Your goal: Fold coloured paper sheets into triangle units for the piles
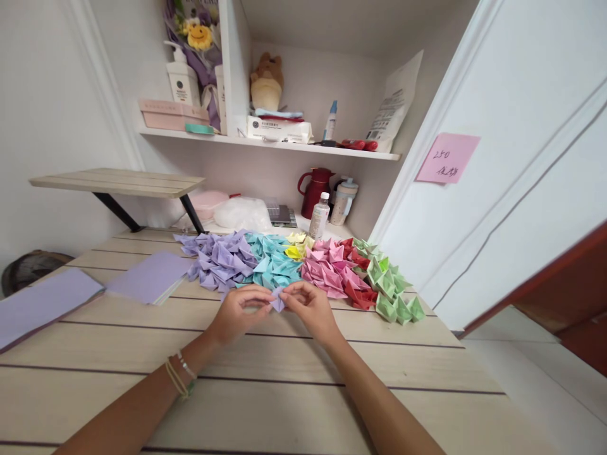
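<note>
In the head view, the left hand and the right hand met above the pale, slatted wooden desk. Between them was a small folded piece of light purple paper, just in front of the heaped paper shapes. The fingers of both hands were clamped on it, the left ones pinching its left side and the right ones its upper right edge. Thin bracelets (one of them pale yellow) circled the left wrist.

Behind the hands, pointed, boat-like folded paper shapes lay grouped mostly by colour. From left to right came a light purple heap, a turquoise heap, a small yellow cluster, a pink heap, several red shapes and a green group near the desk's right edge. The red ones sat between the pink and the green.

To the left of the purple heap lay a flat stack of light purple paper sheets, with a second purple-topped paper stack farther left. A clear plastic bottle with a white cap stood upright just behind the yellow and pink shapes.
</note>
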Demonstrator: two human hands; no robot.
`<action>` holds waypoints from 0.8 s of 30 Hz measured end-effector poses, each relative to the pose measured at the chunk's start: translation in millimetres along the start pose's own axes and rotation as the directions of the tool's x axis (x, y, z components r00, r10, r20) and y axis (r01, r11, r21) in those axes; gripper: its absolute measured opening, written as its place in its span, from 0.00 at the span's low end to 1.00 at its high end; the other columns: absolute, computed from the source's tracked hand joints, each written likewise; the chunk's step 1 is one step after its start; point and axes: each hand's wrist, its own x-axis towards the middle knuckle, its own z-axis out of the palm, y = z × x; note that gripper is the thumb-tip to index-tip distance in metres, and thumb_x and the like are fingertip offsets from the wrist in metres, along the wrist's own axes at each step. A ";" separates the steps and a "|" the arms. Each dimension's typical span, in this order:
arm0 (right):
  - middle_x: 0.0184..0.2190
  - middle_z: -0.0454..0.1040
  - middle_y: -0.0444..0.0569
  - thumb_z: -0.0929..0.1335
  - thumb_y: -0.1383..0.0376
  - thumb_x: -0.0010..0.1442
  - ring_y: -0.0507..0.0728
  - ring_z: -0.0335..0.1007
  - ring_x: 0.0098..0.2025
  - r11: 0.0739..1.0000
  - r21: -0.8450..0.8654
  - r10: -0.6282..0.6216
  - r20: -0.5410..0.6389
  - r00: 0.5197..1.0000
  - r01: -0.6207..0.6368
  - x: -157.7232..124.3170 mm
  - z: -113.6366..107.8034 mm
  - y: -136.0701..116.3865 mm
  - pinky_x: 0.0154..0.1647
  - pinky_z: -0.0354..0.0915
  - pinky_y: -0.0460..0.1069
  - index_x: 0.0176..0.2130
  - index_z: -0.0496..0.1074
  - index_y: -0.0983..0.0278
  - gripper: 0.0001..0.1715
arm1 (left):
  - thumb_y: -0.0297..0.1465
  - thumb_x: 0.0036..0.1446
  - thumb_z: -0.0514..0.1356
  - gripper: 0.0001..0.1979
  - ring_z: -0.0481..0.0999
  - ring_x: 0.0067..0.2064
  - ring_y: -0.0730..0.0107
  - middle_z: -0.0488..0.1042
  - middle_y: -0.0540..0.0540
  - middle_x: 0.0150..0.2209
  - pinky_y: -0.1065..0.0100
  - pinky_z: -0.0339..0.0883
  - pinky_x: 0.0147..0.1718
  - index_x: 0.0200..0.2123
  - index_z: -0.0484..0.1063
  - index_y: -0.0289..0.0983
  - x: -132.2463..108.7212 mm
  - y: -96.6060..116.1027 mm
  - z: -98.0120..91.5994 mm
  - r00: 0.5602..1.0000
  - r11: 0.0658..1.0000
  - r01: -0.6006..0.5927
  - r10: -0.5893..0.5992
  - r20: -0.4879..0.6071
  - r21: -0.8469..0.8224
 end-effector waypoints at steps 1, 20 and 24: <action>0.28 0.76 0.48 0.71 0.60 0.47 0.55 0.73 0.29 0.999 -0.045 -0.026 -0.009 1.000 0.025 -0.1 0.3 0.7 0.30 0.70 0.48 0.35 0.72 0.66 0.15 | 0.31 0.46 0.63 0.07 0.75 0.38 0.63 0.75 0.43 0.36 0.66 0.71 0.36 0.31 0.76 0.35 -0.1 0.4 0.5 1.000 1.000 0.014 -0.014 -0.016 0.013; 0.27 0.77 0.46 0.67 0.69 0.51 0.54 0.72 0.29 0.813 -0.525 -0.208 0.144 0.968 0.252 -4.7 0.9 -7.0 0.29 0.67 0.46 0.28 0.76 0.61 0.06 | 0.34 0.52 0.57 0.08 0.69 0.33 0.67 0.70 0.47 0.28 0.72 0.62 0.27 0.25 0.72 0.38 0.6 12.5 4.6 0.990 0.974 -0.041 0.070 -0.122 0.224; 0.26 0.76 0.45 0.66 0.70 0.50 0.53 0.71 0.29 0.842 -0.487 -0.185 0.141 0.973 0.231 -7.0 6.4 -7.8 0.28 0.66 0.45 0.28 0.74 0.62 0.06 | 0.34 0.52 0.57 0.08 0.67 0.29 0.71 0.67 0.51 0.25 0.73 0.61 0.29 0.26 0.69 0.36 1.2 6.4 7.5 0.982 0.997 0.016 -0.003 -0.189 0.071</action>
